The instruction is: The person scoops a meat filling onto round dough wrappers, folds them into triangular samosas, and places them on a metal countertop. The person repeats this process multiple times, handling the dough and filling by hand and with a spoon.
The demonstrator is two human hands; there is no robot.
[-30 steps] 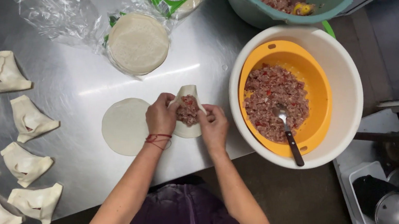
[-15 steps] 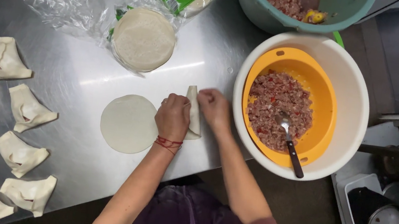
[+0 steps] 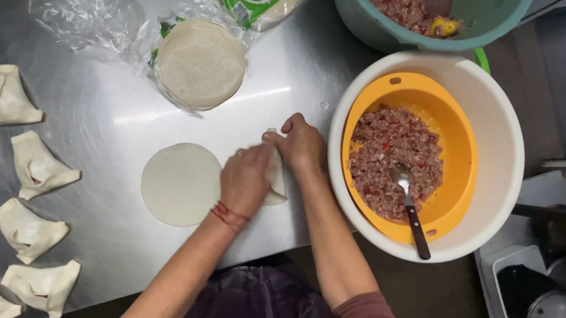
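Both hands, left [image 3: 245, 179] and right [image 3: 300, 143], pinched on folded dumpling wrapper [image 3: 278, 180] beside flat wrapper [image 3: 180, 183]

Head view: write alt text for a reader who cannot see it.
Both hands, left hand and right hand, press a folded dumpling wrapper on a steel table. A flat round wrapper lies beside them, finished dumplings at left, and an orange bowl of minced meat with a spoon at right.

Steel table [image 3: 112, 113] with folded dumplings [image 3: 38, 165], round wrappers [image 3: 180, 183], bowls [image 3: 505, 153].
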